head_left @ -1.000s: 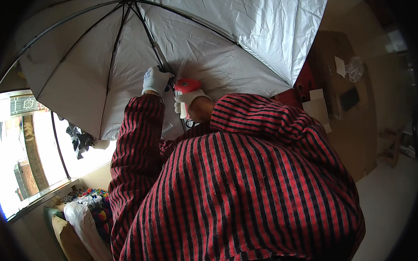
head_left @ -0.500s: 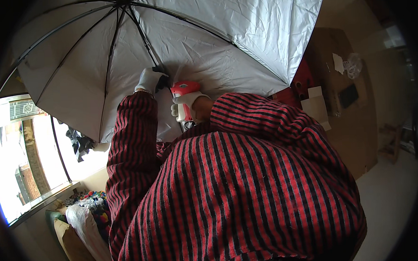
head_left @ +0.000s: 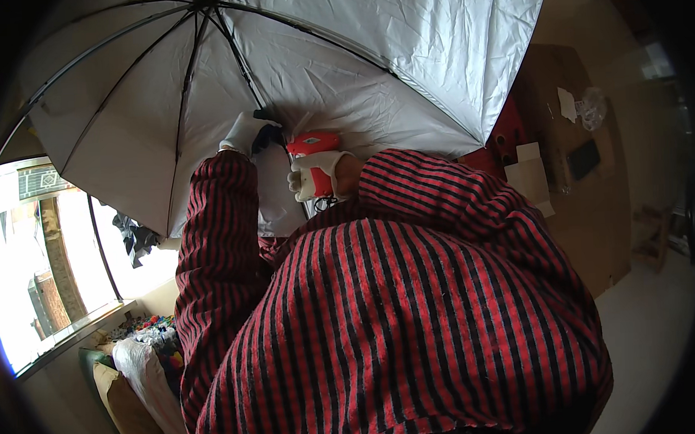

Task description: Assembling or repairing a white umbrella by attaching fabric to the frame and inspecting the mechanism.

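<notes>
An open umbrella (head_left: pixel 343 79) with a silver inner face and black ribs spreads before me. My left hand (head_left: pixel 241 130), in a whitish glove, is closed at a rib, its fingers around a small dark blue piece (head_left: pixel 266 136) that looks like cloth. Just to its right, my gloved right hand (head_left: pixel 315 174) grips a red and white tagging gun (head_left: pixel 314 143) by its handle. The gun's front faces left, close to the rib and the dark blue piece. A black loop hangs below the handle. The exact contact at the gun's tip is too small to tell.
On the right is a brown board-like surface (head_left: pixel 570 232) with a dark flat object (head_left: pixel 583 159), crumpled clear plastic (head_left: pixel 592 109) and pale card (head_left: pixel 528 172). Stuffed sacks (head_left: pixel 142 377) stand lower left, beneath a bright window (head_left: pixel 66 257).
The tagging gun and my right hand have shifted slightly right and tilted. My left hand has moved a little left, and more of the dark blue piece shows.
</notes>
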A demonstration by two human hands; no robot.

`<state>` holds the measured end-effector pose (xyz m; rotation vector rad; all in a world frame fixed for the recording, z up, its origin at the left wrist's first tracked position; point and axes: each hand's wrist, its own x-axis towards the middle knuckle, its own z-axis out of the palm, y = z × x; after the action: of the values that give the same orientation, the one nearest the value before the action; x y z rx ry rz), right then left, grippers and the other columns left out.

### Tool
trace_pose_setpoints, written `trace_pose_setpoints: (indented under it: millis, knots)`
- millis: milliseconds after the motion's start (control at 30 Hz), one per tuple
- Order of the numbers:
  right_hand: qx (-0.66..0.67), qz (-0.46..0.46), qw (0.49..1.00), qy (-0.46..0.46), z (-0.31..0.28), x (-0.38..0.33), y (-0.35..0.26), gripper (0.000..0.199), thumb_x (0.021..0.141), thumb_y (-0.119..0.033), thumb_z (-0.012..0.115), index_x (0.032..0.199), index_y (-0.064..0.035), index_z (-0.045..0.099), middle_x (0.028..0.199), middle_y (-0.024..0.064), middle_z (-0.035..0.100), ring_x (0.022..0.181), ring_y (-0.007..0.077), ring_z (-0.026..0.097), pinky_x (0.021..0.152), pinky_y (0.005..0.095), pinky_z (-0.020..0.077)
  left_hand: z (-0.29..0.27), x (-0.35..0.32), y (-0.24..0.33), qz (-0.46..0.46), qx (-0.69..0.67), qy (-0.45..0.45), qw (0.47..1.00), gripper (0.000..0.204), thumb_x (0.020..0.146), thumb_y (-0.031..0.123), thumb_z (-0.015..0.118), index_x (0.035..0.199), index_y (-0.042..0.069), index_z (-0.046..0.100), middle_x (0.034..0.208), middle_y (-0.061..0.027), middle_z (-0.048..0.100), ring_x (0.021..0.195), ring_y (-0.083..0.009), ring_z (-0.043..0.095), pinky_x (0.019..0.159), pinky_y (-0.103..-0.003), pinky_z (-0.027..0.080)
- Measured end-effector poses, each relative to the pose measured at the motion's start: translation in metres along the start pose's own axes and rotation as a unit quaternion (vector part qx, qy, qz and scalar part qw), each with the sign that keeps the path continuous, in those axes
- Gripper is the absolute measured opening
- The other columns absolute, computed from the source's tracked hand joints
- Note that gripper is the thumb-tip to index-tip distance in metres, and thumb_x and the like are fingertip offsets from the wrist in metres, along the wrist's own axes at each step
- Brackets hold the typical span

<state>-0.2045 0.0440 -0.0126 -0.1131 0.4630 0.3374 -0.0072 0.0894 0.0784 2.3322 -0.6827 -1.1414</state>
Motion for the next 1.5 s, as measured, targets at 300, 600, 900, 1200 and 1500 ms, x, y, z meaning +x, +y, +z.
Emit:
trace_pose_setpoints:
  millis: [300,600,900,1200,1500]
  knots:
    - [-0.011,0.022,1.0,-0.013,0.001,-0.001,-0.01,0.029,0.082,-0.017,0.07,0.103,-0.004,0.055,0.094,0.0141,0.064,0.089,0.0316,0.065,0.077,0.05,0.0538,-0.004,0.008,-0.012,0.029,-0.035,-0.04,0.998,0.017,0.082,0.017,0.062,0.083,0.002,0.069,0.07,-0.005,0.068,0.051,-0.0076,0.051,0.047,-0.023,0.036]
    - [-0.079,-0.045,0.996,0.024,0.006,0.001,-0.012,0.015,0.081,-0.015,0.069,0.086,-0.0081,0.056,0.071,0.0035,0.059,0.06,0.0175,0.058,0.053,0.0361,0.0494,0.007,-0.009,0.002,0.051,-0.041,-0.017,0.998,0.019,0.08,0.019,0.062,0.075,0.003,0.07,0.062,-0.0029,0.065,0.045,-0.0063,0.046,0.041,-0.023,0.031]
    - [-0.18,-0.082,0.977,0.082,0.058,-0.021,-0.018,0.028,0.085,-0.015,0.067,0.105,-0.0015,0.053,0.085,0.014,0.065,0.071,0.0288,0.065,0.06,0.0407,0.0542,-0.048,0.024,-0.05,0.157,0.181,0.25,0.938,0.028,0.067,0.013,0.071,0.088,-0.005,0.063,0.065,-0.0132,0.064,0.048,-0.0215,0.061,0.043,-0.034,0.047]
    - [-0.361,-0.303,0.878,0.085,0.095,-0.038,-0.092,0.016,0.084,-0.018,0.065,0.089,-0.0038,0.062,0.073,0.0083,0.065,0.061,0.0197,0.062,0.055,0.0338,0.0496,-0.158,0.006,-0.017,-0.065,0.419,0.309,0.851,0.042,0.077,0.016,0.057,0.118,0.007,0.06,0.117,-0.02,0.061,0.108,-0.0373,0.059,0.091,-0.044,0.049]
    - [-0.366,-0.322,0.863,0.131,0.044,-0.035,-0.097,0.013,0.086,-0.018,0.063,0.086,-0.0056,0.062,0.075,0.0039,0.062,0.064,0.0148,0.058,0.057,0.0317,0.0457,-0.132,0.0,-0.044,-0.093,0.365,0.426,0.822,0.041,0.081,0.02,0.058,0.12,0.009,0.052,0.115,-0.0214,0.06,0.102,-0.0391,0.062,0.083,-0.046,0.052]
